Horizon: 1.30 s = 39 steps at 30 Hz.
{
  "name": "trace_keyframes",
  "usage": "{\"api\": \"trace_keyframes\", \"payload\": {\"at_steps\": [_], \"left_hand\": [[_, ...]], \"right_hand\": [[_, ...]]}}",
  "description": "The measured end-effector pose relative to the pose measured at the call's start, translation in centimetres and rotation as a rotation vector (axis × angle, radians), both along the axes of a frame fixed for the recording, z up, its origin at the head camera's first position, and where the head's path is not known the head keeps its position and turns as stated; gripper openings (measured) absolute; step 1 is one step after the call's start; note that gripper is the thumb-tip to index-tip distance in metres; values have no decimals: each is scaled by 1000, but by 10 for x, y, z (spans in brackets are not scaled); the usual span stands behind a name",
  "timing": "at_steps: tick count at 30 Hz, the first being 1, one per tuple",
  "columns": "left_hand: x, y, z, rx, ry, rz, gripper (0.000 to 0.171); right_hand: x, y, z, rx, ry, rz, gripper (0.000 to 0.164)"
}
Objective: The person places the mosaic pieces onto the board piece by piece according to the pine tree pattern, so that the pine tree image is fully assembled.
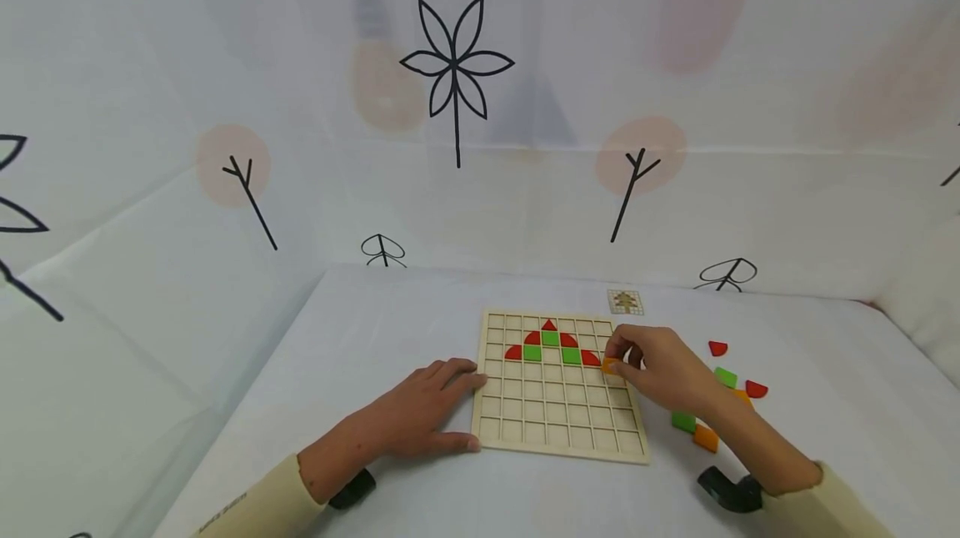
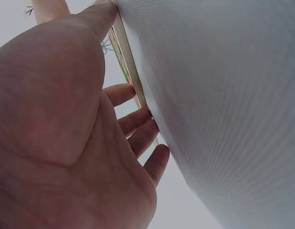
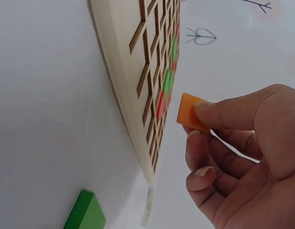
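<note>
A pale wooden grid board (image 1: 562, 417) lies on the white table. Red and green pieces fill some cells in its upper rows, stepping down from a red triangle (image 1: 549, 325) at the top; a green square (image 1: 551, 339) sits just under it. My left hand (image 1: 423, 409) rests at the board's left edge, fingers relaxed and fingertips at its side. Between thumb and fingers my right hand (image 1: 663, 367) pinches an orange square tile (image 3: 189, 113), held over the board's right edge beside the row that ends in a red quarter-round piece (image 1: 590, 358).
Right of the board lie loose pieces, among them a red one (image 1: 717, 348), a green one (image 1: 683, 421) and an orange one (image 1: 706, 438), partly under my right forearm. A small pattern card (image 1: 626, 302) lies behind the board. A white printed cloth (image 1: 525, 213) hangs at the back.
</note>
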<state>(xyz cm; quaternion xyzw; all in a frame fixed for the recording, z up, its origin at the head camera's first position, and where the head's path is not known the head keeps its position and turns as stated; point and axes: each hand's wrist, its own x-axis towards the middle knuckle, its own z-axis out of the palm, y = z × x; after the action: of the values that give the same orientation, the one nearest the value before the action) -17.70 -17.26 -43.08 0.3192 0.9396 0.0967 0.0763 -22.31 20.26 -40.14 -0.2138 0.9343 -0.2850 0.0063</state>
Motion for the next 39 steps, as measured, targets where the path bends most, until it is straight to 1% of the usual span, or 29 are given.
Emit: {"api": "trace_keyframes", "payload": {"at_steps": [5,16,26,32,36,39], "left_hand": [[0,0,0,2,-4,4,84],[-2,0,-2,-5,1,2,86],[-1,0,-3,-4,1,0,86],[-1,0,-3,-3,6,-2,86],[-1,0,-3,0,6,-3,86],[-2,0,-4,1,5,-3,87]], "right_hand": [[-6,-7,0,-15,0,18,13],[-17,-16,0,-46,27,62,13],[-28,-27,2,-105,6,110,13],[-32,-34,1,-142,22,150,13],[-33,-40,1,-148,1,149,11],[-35,-45,2,-154,-34,152,8]]}}
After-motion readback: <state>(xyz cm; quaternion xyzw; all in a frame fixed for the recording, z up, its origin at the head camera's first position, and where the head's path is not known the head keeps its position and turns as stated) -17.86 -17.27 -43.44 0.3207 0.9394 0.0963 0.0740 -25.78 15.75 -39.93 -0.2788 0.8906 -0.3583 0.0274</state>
